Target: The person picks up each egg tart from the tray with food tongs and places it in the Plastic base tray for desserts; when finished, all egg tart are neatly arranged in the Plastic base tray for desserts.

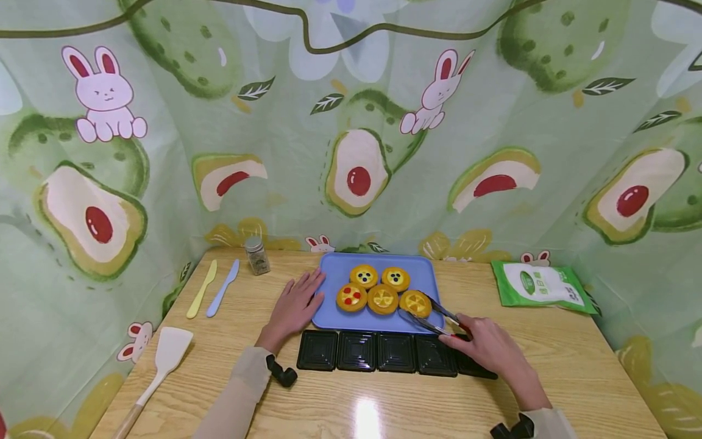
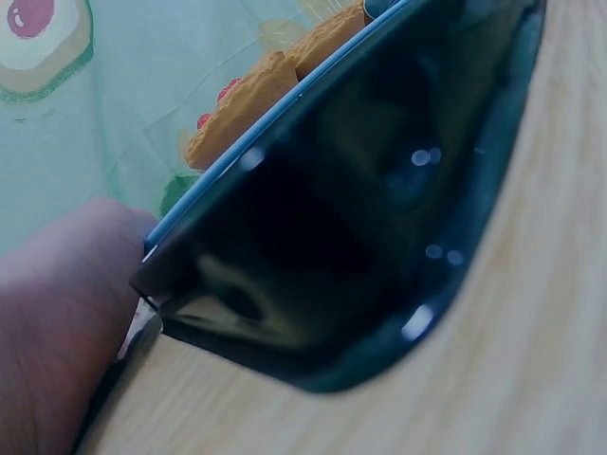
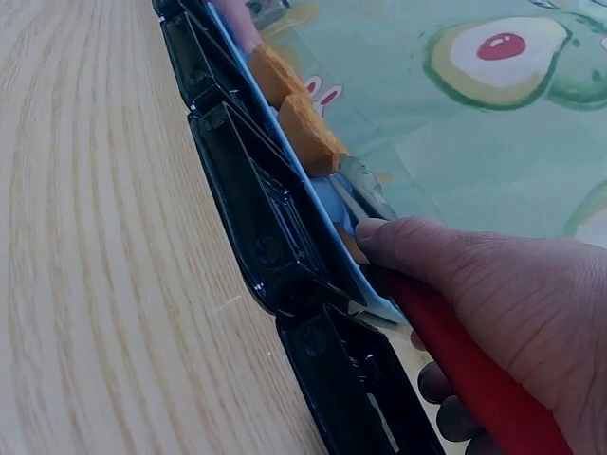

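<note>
All five round golden tarts [image 1: 382,299] are carried on the blue rectangular tray [image 1: 333,264] near the desk's [image 1: 554,353] far edge; none is seen in the square black plastic containers [image 1: 358,352]. Red-handled metal tongs [image 1: 425,322], gripped by curled fingers of the right hand [image 1: 488,344], are set around the front-right tart [image 1: 415,303]; the tray's left edge is met by extended fingers of the left hand [image 1: 296,308].
</note>
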A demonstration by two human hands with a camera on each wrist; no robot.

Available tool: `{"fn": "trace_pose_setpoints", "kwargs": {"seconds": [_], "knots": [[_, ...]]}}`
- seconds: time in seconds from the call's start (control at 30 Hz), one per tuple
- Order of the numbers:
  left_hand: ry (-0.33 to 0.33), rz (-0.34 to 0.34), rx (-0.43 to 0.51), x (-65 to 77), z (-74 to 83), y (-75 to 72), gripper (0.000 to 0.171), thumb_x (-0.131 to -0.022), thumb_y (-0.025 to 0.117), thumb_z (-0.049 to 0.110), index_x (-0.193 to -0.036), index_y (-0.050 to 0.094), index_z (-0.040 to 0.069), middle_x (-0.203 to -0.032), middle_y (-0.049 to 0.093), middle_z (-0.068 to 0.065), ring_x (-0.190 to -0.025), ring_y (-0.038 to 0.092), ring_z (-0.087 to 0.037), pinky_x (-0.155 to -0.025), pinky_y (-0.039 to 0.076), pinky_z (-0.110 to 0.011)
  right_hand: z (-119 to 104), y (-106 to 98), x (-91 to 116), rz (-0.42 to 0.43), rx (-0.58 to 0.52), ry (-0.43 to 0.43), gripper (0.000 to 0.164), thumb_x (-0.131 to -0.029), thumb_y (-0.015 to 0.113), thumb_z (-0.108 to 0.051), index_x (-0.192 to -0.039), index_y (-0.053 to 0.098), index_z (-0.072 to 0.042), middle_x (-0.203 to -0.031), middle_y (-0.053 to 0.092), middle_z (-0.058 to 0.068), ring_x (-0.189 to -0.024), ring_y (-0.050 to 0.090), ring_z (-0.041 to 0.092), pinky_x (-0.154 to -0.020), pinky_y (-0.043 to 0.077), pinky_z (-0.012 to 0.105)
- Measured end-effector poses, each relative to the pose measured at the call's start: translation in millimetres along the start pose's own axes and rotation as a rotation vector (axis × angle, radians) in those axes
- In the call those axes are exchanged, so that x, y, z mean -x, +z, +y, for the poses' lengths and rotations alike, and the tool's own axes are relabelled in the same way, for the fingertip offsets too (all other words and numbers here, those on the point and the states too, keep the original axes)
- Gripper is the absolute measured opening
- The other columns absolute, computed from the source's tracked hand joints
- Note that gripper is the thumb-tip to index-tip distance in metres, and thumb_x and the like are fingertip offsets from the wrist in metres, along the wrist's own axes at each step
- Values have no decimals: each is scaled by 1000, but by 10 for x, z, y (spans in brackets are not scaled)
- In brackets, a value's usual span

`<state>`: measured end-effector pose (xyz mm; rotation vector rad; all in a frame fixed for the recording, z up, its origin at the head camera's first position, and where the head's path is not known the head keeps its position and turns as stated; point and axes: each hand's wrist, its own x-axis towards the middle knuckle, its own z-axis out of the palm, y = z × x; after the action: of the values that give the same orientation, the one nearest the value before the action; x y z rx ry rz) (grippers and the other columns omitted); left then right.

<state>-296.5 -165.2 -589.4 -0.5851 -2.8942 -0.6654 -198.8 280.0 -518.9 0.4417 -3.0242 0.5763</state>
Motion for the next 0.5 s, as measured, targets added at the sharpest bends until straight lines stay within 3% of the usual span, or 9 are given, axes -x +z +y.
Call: {"fn": "trace_pose_setpoints", "kwargs": {"seconds": [0.5], "knots": [[0, -14, 7, 4, -22, 14, 61, -112, 35, 49, -167, 31, 23, -173, 25, 2, -160, 22, -31, -126, 12, -59, 39, -103, 7, 7, -30, -30, 48, -91, 75, -57, -76, 49, -20, -62, 29, -9, -51, 29, 6, -51, 22, 24]]}}
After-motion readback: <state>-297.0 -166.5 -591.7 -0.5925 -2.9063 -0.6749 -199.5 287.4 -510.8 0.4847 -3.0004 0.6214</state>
